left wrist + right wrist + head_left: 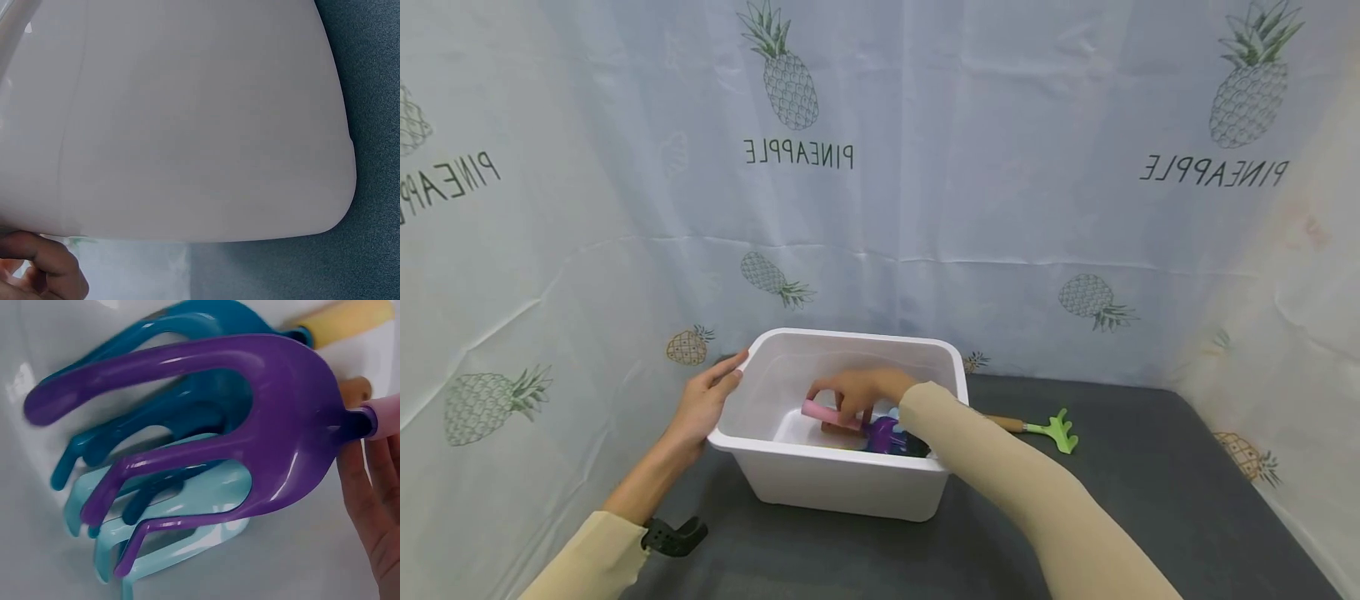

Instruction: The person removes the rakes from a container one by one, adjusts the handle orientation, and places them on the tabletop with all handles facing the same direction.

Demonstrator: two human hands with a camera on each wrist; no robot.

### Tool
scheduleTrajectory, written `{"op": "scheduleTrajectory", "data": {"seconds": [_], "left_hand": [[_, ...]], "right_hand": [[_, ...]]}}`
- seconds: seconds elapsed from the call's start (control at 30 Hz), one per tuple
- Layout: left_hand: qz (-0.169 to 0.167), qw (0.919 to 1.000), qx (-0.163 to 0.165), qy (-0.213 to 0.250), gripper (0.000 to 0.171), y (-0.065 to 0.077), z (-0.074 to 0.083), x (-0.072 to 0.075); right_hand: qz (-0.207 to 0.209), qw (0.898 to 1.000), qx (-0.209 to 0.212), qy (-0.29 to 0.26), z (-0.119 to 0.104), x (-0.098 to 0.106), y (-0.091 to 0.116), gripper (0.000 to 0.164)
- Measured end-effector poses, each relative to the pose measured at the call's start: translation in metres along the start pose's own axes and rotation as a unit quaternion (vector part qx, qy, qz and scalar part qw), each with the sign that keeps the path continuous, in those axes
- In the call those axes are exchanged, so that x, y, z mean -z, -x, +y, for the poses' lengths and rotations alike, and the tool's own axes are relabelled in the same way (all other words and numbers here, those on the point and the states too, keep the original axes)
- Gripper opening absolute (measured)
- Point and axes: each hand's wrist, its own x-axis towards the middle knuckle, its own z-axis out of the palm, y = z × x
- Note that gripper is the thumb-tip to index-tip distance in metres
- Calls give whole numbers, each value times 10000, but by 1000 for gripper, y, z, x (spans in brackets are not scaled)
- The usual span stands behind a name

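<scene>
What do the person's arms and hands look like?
The left sleeve and right sleeve are plain cream. A black strap sits by the left cuff. The left hand and right hand wear no gloves.

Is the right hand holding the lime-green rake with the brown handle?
No, the right hand holds the pink handle of a three-pronged purple plastic fork.

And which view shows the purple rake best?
Right wrist: the purple rake shows large, its prongs uncovered. The head view shows it small in the white tub; the left wrist view doesn't show it.
</scene>
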Motion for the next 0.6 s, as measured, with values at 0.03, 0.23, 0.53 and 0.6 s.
{"op": "scheduleTrajectory", "data": {"seconds": [0.03, 0.23, 0.53, 0.6], "left_hand": [[1, 10000, -1, 1, 53, 0, 0, 0], [9, 10000, -8, 23, 53, 0, -1, 1], [12, 10000, 2, 16, 53, -1, -2, 1], [0, 10000, -3, 27, 53, -1, -2, 1]], "right_hand": [[31, 10000, 31, 16, 0, 1, 0, 63], [350, 9989, 175, 275, -3, 11, 4, 67], [392, 9969, 497, 473, -6, 24, 11, 69], [409, 9967, 516, 473, -8, 27, 12, 70]]}}
